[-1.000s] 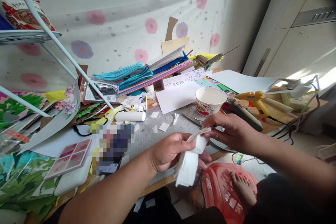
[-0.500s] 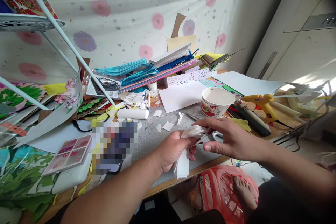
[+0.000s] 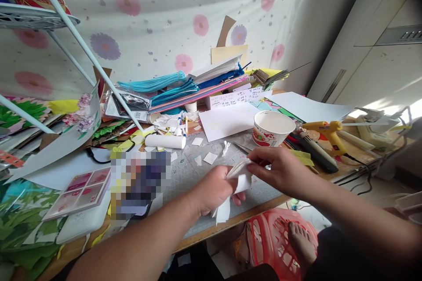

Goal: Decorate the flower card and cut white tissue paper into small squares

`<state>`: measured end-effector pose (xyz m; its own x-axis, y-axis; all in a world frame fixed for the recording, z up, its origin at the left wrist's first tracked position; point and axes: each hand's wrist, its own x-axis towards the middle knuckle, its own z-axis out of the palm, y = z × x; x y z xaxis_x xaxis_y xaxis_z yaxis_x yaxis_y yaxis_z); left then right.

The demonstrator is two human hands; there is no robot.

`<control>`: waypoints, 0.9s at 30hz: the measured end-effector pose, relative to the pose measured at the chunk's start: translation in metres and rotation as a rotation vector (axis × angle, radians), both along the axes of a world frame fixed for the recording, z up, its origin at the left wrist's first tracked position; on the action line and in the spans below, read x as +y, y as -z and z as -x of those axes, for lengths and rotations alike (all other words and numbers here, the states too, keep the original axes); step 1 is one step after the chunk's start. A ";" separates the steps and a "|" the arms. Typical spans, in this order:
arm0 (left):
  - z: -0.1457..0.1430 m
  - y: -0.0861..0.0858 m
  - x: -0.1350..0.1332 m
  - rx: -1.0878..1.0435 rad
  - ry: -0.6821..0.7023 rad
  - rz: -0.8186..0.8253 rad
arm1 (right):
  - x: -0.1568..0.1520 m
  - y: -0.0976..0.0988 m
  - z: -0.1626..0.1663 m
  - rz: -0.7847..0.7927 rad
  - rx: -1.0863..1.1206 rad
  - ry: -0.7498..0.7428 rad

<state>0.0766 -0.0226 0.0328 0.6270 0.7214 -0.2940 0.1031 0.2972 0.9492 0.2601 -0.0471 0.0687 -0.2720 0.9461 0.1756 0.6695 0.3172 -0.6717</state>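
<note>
My left hand (image 3: 212,189) is closed around a folded strip of white paper (image 3: 238,181), whose loose end hangs down past the table's front edge. My right hand (image 3: 280,167) pinches the top of the same paper from the right, fingers pressed together. Both hands hover over the grey cutting mat (image 3: 194,174), just in front of a white paper bowl (image 3: 273,128) with red print. Scissors (image 3: 242,148) lie on the mat beyond my fingers.
A yellow glue gun (image 3: 326,131) and a black tool lie at the right. A white paper roll (image 3: 165,141), paper scraps, stacked coloured sheets (image 3: 171,92) and a pink palette (image 3: 79,188) crowd the table. A red plastic basket (image 3: 273,241) sits below by a bare foot.
My right hand has closed back onto the top of the paper after spreading. The paper's hanging end has shortened and both hands have shifted slightly left over the mat.
</note>
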 end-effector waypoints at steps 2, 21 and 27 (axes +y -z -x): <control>0.001 0.000 0.000 -0.004 0.007 -0.001 | 0.000 -0.002 0.001 0.058 0.031 -0.005; 0.012 0.011 0.003 -0.213 0.386 0.247 | -0.005 0.004 -0.001 -0.034 0.074 0.053; -0.003 0.022 -0.015 -0.338 0.314 0.314 | -0.008 0.002 -0.007 0.065 0.161 -0.123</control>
